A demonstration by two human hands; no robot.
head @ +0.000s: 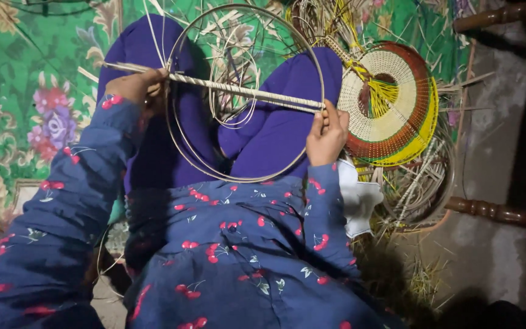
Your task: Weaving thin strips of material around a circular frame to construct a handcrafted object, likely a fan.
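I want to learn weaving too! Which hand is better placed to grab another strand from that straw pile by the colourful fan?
Probably the right hand. It grips the wrapped stick at the ring edge nearest the woven fan and loose strands. The left hand holds the stick's far end.

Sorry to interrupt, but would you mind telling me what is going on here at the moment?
A person sitting on a green floral mat is working with cane. The left hand grips one end of a wrapped rod, and the right hand pinches the other end where it meets a thin round hoop. The rod lies across the hoop above the lap. A round woven fan with red, green and yellow bands lies to the right, beside loose cane strips.
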